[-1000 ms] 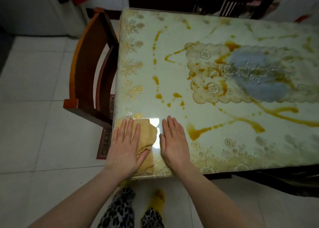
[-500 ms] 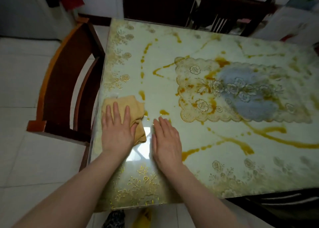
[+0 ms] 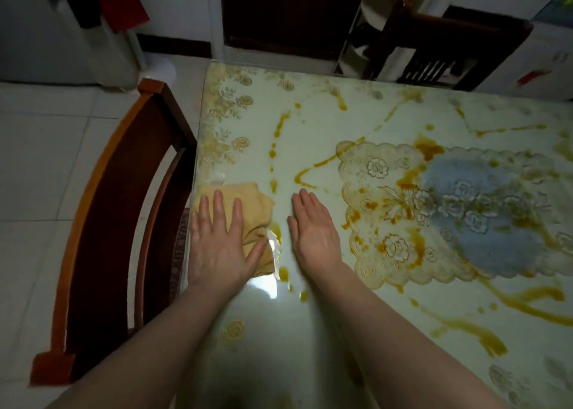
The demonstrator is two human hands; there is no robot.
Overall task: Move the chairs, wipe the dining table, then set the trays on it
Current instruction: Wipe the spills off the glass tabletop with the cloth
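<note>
Two bare forearms reach in from six o'clock toward twelve. The left hand [image 3: 221, 241] lies palm down at about nine o'clock, fingers straight and slightly spread, thumb angled out toward three o'clock. The right hand [image 3: 313, 232] lies flat beside it, fingers straight and together.

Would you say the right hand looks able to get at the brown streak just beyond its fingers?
Probably yes: the right hand lies flat, holding nothing, and only bare table separates it from the streak.
</note>
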